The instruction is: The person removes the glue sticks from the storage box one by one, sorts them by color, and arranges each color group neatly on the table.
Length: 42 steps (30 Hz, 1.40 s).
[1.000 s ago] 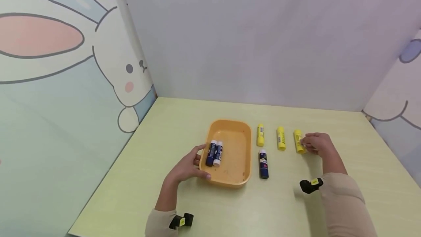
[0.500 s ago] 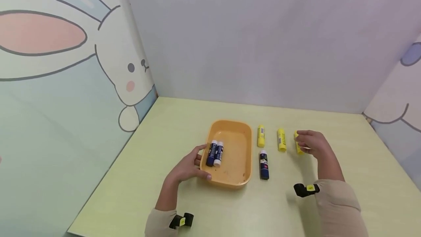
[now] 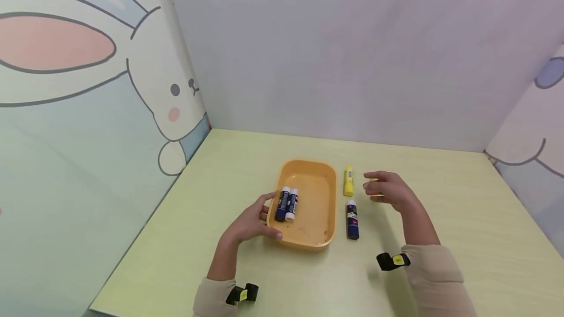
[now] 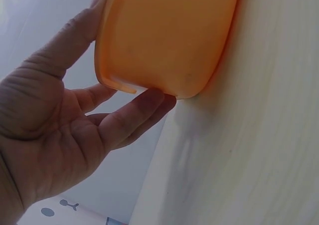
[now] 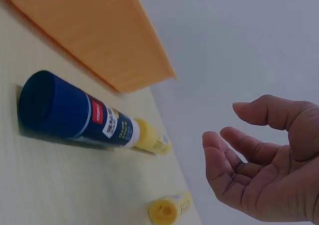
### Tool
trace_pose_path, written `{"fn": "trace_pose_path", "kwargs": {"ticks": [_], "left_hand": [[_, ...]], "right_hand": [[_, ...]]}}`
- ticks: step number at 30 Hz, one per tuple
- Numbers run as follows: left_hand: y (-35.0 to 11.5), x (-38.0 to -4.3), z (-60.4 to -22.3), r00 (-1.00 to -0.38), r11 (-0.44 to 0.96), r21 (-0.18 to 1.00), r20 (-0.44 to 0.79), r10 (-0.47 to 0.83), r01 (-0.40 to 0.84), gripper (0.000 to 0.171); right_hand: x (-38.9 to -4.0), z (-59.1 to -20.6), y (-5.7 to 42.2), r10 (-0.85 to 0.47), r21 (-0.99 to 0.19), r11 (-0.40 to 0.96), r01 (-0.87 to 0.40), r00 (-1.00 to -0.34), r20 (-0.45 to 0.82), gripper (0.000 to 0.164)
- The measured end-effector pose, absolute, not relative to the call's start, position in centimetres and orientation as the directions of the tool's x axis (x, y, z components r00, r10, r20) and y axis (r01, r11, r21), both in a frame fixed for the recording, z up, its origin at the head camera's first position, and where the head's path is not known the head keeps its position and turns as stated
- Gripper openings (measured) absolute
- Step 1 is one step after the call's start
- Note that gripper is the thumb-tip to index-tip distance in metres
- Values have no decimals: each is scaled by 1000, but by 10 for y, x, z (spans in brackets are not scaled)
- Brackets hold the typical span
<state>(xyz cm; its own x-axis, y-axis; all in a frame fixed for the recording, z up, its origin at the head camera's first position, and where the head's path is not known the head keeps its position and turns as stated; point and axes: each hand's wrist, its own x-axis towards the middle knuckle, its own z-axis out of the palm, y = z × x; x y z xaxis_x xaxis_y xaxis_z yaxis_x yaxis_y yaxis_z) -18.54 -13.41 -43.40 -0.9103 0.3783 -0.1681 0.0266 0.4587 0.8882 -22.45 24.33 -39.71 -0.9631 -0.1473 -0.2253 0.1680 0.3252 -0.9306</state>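
My left hand holds the near left corner of an orange plastic tray. In the left wrist view its thumb lies along one side of the tray wall and its fingertips touch another. Inside the tray, two navy-and-white glue sticks lie side by side. My right hand hovers with fingers loosely bent and thumb apart, holding nothing. It covers most of a yellow glue stick. Left of it lie another yellow glue stick and a navy glue stick. A third yellow one is hidden in the head view.
Everything rests on a pale yellow-green table. A plain grey-lilac wall stands behind it. The left wall carries a rabbit drawing, and the right wall is also printed.
My right hand has moved left, from the rightmost yellow glue stick to over the middle one, with no glue stick in it. The left hand has stayed on the tray.
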Motion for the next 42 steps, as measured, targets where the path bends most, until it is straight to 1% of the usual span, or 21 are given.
{"fn": "trace_pose_path", "kwargs": {"ticks": [5,9,15,23,29,36,41,42], "left_hand": [[-136,-186,-434,-908,454,890,-159,387,38,104],[-138,-186,-433,-911,453,891,-160,381,32,104],[-138,-186,-432,-911,446,894,-154,384,37,103],[-139,-186,-432,-908,445,895,-149,391,45,104],[-139,-186,-433,-910,456,889,-155,386,42,104],[-137,-182,-427,-909,449,893,-161,385,32,104],[-138,-182,-429,-906,454,891,-169,387,28,103],[-139,-185,-434,-906,455,890,-168,389,31,104]], "right_hand": [[-224,-393,225,-235,-951,284,120,-953,-191,56],[-225,-391,211,-299,-964,238,118,-935,-189,55],[-230,-387,189,-358,-967,230,113,-914,-192,59],[-238,-389,167,-412,-967,217,137,-885,-218,60],[-246,-390,154,-439,-963,213,166,-864,-246,61],[-251,-393,136,-432,-946,246,210,-850,-301,59],[-256,-398,121,-399,-924,257,282,-840,-368,55],[-257,-399,118,-390,-918,264,298,-837,-384,54]]}}
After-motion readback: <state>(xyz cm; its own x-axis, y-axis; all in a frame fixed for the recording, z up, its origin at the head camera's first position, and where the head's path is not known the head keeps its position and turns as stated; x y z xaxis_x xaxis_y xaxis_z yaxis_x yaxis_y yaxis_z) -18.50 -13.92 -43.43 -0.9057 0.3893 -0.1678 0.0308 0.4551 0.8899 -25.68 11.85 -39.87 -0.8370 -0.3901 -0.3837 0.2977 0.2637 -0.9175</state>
